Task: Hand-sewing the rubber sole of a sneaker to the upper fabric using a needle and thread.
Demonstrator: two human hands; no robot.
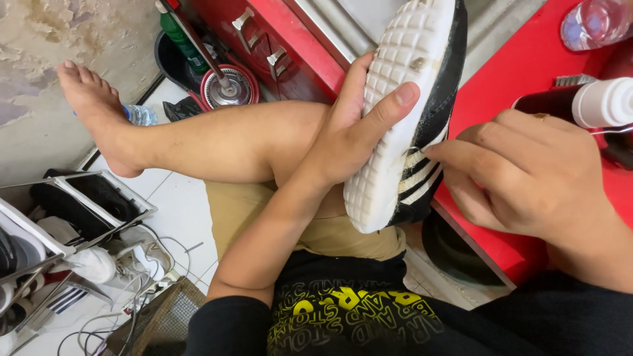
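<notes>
Fingers (389, 109) across the shoe (422, 168) sole

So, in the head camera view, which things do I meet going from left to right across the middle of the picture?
Bare foot → left hand gripping the white rubber sole → black shoe with white stripes → right hand at its side → white cylindrical bottle.
</notes>
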